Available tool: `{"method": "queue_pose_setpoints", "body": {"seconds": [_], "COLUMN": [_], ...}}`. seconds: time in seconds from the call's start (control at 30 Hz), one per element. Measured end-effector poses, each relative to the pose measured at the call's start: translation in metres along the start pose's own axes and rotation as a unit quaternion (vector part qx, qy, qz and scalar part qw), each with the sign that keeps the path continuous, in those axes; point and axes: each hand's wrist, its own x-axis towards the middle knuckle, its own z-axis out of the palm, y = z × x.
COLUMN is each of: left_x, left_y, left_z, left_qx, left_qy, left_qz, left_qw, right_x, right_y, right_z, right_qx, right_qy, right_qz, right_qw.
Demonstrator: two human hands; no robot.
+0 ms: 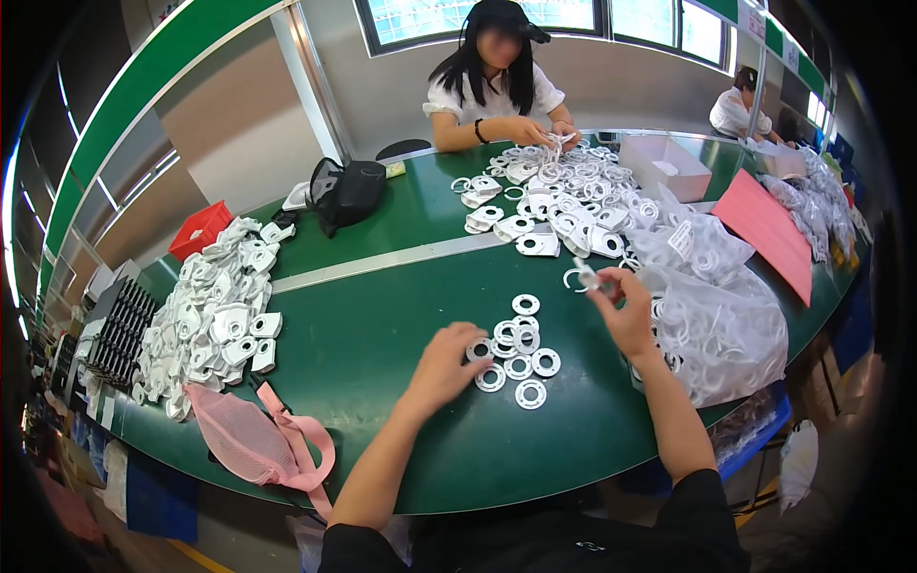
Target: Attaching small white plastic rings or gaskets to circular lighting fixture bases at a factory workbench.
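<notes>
Small white plastic rings [521, 353] are lying in a loose cluster on the green table [382, 325], near-centre, w/ the left hand [444, 368] pressing fingertips on one ring at the cluster's left edge, fingers curled, not closed round it. Right hand [626, 310] is pinching a small white piece [585, 277] just above the table, right of the cluster. Rings look light, stiff, smooth, prob. slippery; best pinched by the rim. Clear plastic bag [726, 334] at right is holding many more rings; white box [669, 167] far right, contents unclear; red bin [199, 229] far left.
</notes>
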Motion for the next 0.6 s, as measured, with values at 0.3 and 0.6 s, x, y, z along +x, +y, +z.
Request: {"method": "queue_pose_setpoints", "body": {"seconds": [0.3, 0.6], "left_x": [-0.010, -0.017], "left_y": [0.000, 0.045], "left_z": [0.000, 0.025], "left_qx": [-0.056, -0.425], "left_qy": [0.126, 0.170], "left_qz": [-0.123, -0.204], "left_qw": [0.983, 0.865], "right_x": [-0.031, -0.047], "right_y": [-0.054, -0.061], "right_z": [0.027, 0.039], "right_qx": [0.019, -0.016], "right_qy": [-0.181, -0.166], "right_qz": [-0.340, -0.486], "right_qw": [0.923, 0.858]}}
